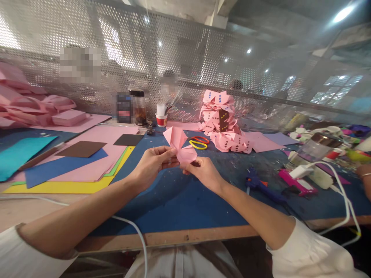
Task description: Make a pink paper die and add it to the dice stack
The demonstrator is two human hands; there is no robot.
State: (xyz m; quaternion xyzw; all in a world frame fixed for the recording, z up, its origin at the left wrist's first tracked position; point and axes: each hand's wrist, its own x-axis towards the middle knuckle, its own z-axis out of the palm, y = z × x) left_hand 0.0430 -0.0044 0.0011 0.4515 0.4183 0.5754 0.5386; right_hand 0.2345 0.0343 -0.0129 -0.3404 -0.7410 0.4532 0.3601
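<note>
Pink paper pile [26, 104] cut off @ L edge, co-worker's arm [367, 185] @ R.

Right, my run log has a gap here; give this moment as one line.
Left hand: pinching folded pink paper | Right hand: gripping same paper | Position: above blue worktop | Nearby: glue gun, at right

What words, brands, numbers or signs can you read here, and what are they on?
None can be read.
Red-and-white cup: a small mark, too blurred to read.
Dark upright object behind the table: pixelated, so any print is unreadable.
Stacked pink pieces: small coloured marks, no letters or numbers that I can make out.
Folded pink paper being held: no writing visible.
</note>
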